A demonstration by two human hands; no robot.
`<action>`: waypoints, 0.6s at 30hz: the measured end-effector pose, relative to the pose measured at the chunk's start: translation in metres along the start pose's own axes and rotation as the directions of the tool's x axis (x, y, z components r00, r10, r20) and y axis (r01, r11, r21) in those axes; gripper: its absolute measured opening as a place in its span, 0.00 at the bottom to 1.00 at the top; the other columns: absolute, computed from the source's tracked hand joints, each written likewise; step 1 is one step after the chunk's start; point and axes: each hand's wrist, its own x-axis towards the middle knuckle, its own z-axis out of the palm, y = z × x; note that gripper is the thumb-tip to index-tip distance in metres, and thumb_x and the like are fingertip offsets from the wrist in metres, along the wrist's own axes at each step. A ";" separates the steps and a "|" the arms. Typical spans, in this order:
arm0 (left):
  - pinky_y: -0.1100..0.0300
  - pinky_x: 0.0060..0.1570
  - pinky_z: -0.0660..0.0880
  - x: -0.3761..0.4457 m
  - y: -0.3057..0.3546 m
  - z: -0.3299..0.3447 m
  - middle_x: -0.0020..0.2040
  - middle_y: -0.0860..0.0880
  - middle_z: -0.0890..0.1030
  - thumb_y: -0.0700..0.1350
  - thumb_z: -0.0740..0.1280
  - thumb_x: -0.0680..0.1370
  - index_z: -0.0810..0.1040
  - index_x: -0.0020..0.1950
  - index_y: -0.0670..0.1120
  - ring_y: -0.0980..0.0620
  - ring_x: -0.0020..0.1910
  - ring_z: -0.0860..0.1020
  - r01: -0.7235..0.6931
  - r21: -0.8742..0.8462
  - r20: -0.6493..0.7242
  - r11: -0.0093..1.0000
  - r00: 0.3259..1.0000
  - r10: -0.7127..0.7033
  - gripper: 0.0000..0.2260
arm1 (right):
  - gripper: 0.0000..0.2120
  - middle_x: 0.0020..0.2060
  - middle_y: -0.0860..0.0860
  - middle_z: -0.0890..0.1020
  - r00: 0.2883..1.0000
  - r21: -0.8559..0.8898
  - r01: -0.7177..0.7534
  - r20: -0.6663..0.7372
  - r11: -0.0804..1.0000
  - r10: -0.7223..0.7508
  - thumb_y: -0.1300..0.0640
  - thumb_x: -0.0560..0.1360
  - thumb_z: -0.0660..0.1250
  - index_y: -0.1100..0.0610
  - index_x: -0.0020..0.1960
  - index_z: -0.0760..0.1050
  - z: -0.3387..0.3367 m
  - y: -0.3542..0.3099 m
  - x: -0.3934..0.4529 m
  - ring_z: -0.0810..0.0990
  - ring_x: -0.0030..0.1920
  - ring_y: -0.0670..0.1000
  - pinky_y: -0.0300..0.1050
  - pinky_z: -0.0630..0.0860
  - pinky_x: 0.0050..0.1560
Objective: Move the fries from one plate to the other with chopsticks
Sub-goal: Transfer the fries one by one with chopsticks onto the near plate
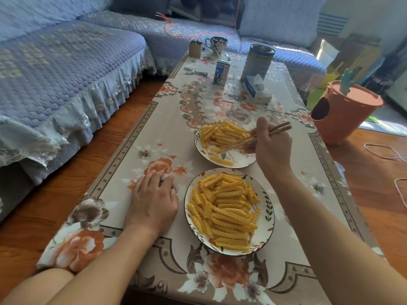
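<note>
While gripping the chopsticks (253,138) over the far plate (239,160), working at the fries (222,134) with the right hand (272,148).

Fingers and thumb curled round the chopsticks' upper ends, tips angled down and left, reaching a single fry (217,150) at the near edge of the far heap; impossible to tell whether pinched or merely touched. One more loose fry (221,160) lying alone on the bare part of that plate. Closer in, just beside it, the near plate (190,219), piled with crinkle-cut fries (228,211). Left hand (153,199) resting flat on the flowered tablecloth (154,142) beside the near plate, fingers relaxed, holding nothing. Further up the table: tissue box (257,90), tall tin (258,61), small carton (221,72), mug (217,44). Sofa (66,69) along the left, orange bin (344,112) on the floor at right.
</note>
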 end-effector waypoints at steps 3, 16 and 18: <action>0.44 0.75 0.63 0.000 0.001 -0.001 0.71 0.46 0.73 0.53 0.52 0.78 0.74 0.70 0.51 0.45 0.74 0.67 0.002 -0.006 -0.003 1.000 1.000 -0.002 0.23 | 0.23 0.30 0.60 0.83 0.998 0.068 -0.033 -0.047 0.997 0.036 0.46 0.85 0.61 0.61 0.40 0.79 -0.027 -0.011 -0.009 0.85 0.30 0.60 0.61 0.85 0.37; 0.41 0.72 0.65 -0.002 0.007 -0.005 0.69 0.43 0.75 0.47 0.63 0.80 0.77 0.67 0.48 0.41 0.71 0.69 0.031 -0.019 -0.029 0.999 0.999 -0.031 0.16 | 0.26 0.25 0.53 0.82 0.955 -0.063 -0.197 -0.239 0.978 0.177 0.42 0.84 0.57 0.61 0.40 0.77 -0.132 -0.025 -0.090 0.83 0.25 0.55 0.58 0.85 0.38; 0.41 0.71 0.65 -0.002 0.008 -0.006 0.69 0.43 0.75 0.47 0.63 0.80 0.77 0.67 0.48 0.41 0.70 0.70 0.029 -0.016 -0.032 0.999 0.999 -0.029 0.16 | 0.26 0.25 0.55 0.82 0.963 -0.082 -0.190 -0.208 0.978 0.170 0.42 0.83 0.59 0.61 0.39 0.77 -0.132 -0.027 -0.097 0.84 0.26 0.56 0.58 0.85 0.38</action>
